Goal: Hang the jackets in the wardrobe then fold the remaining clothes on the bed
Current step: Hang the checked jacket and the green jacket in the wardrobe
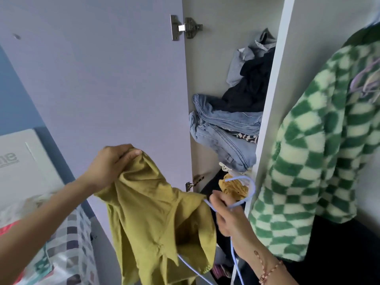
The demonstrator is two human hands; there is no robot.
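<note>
A left hand gripped the top of a mustard jacket; the right hand clasped a blue hanger beside the open wardrobe.

Pale lilac wardrobe door fills the upper left of the frame, joined at top centre by a metal hinge to the off-white cabinet side, with a white upright partition right of centre and a blue wall at far left.

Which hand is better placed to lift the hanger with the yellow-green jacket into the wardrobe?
Probably the right hand: it holds the blue hanger below its hook, beside the compartment where the checked green jacket hangs. The left hand only grips the yellow-green jacket.
</note>
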